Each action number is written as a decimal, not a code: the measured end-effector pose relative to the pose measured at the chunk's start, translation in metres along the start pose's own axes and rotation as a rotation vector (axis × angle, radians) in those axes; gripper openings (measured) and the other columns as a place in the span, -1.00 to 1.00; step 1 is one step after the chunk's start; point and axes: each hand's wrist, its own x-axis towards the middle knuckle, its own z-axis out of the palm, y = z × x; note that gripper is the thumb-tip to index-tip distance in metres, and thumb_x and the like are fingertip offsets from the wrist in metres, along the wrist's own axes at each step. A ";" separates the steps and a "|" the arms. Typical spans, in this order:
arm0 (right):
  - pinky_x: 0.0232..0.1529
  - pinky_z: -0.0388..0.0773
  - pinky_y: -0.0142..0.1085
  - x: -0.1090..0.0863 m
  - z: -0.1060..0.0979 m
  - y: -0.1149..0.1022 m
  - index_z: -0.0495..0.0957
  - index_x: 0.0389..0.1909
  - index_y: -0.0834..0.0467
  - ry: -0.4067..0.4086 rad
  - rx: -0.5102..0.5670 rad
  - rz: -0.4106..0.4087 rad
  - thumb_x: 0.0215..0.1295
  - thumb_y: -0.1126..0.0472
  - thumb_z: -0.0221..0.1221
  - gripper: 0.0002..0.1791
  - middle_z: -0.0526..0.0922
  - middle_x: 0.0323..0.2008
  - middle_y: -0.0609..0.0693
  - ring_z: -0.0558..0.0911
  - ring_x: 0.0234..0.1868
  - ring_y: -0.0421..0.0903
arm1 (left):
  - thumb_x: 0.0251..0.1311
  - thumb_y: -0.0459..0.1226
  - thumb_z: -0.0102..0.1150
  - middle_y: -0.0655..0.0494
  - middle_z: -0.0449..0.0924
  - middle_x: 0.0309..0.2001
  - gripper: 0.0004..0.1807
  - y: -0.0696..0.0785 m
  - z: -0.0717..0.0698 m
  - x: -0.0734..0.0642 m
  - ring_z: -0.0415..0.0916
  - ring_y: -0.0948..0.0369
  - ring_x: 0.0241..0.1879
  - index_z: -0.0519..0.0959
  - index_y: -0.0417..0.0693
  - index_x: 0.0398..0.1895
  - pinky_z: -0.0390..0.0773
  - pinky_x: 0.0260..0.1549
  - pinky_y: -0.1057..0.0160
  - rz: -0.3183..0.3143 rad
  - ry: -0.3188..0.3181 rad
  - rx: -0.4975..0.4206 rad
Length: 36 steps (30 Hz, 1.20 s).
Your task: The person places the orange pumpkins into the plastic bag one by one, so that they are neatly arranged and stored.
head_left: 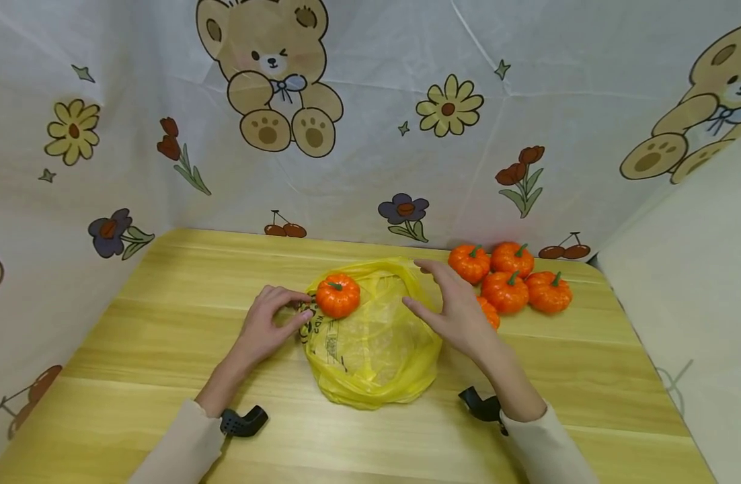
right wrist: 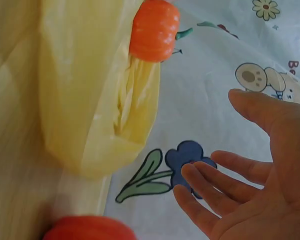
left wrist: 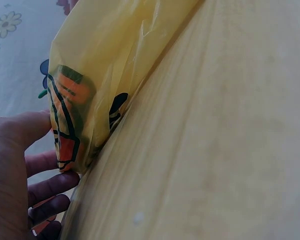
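Note:
A yellow plastic bag [head_left: 376,363] lies on the table with its mouth spread wide and dark print on its left part. A small orange pumpkin [head_left: 337,296] with a green stem sits at the bag's left rim. Beside that rim is my left hand [head_left: 272,314]; its thumb and fingers, gently bent, come right to the bag [left wrist: 105,55], and the thumb and forefinger stand apart. My right hand [head_left: 458,310] hovers over the bag's right side, with fingers spread and nothing in them, as the right wrist view shows of the hand [right wrist: 260,175].
Several more orange pumpkins [head_left: 505,292] stand together at the back right, one partly behind my right hand. The wooden table [head_left: 183,323] ends at a white cloth backdrop [head_left: 370,134] printed with bears and flowers. A white wall or panel [head_left: 697,282] borders the right side.

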 end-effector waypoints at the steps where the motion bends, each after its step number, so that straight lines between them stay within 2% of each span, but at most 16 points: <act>1: 0.30 0.50 0.18 -0.002 -0.002 0.003 0.41 0.44 0.17 0.008 -0.006 0.000 0.37 -0.01 0.42 -0.28 0.58 0.31 0.17 0.57 0.31 0.20 | 0.31 -0.14 0.46 0.17 0.75 -0.04 -0.73 0.000 0.000 0.000 0.45 0.17 -0.01 0.76 0.06 0.04 0.37 0.03 0.08 -0.003 -0.001 0.000; 13: 0.31 0.45 0.20 -0.028 -0.024 0.027 0.43 0.42 0.21 0.057 -0.064 0.003 0.35 0.07 0.44 -0.30 0.58 0.32 0.18 0.57 0.31 0.20 | 0.30 -0.14 0.46 0.17 0.75 -0.05 -0.72 0.002 -0.001 0.001 0.44 0.17 -0.01 0.76 0.05 0.03 0.36 0.02 0.08 -0.009 -0.003 -0.001; 20: 0.21 0.51 0.14 -0.037 -0.038 0.040 0.49 0.36 0.24 0.106 -0.078 -0.010 0.29 0.16 0.48 -0.34 0.64 0.23 0.16 0.61 0.20 0.17 | 0.29 -0.15 0.46 0.17 0.75 -0.05 -0.73 0.003 -0.001 0.000 0.44 0.17 -0.01 0.77 0.05 0.03 0.36 0.02 0.08 -0.004 -0.004 -0.008; 28: 0.09 0.55 0.25 -0.053 -0.052 0.061 0.49 0.36 0.21 0.140 -0.110 0.023 0.26 0.14 0.49 -0.32 0.65 0.21 0.21 0.66 0.12 0.28 | 0.29 -0.15 0.47 0.17 0.75 -0.05 -0.73 0.001 0.000 0.000 0.44 0.17 -0.01 0.77 0.04 0.03 0.36 0.02 0.08 -0.005 -0.005 -0.012; 36: 0.13 0.51 0.25 -0.069 -0.062 0.077 0.48 0.37 0.28 0.131 -0.099 0.067 0.29 0.12 0.48 -0.30 0.66 0.18 0.27 0.64 0.14 0.32 | 0.29 -0.17 0.47 0.16 0.75 -0.06 -0.73 0.000 0.000 0.000 0.44 0.17 -0.02 0.77 0.03 0.02 0.36 0.02 0.10 0.000 0.002 0.002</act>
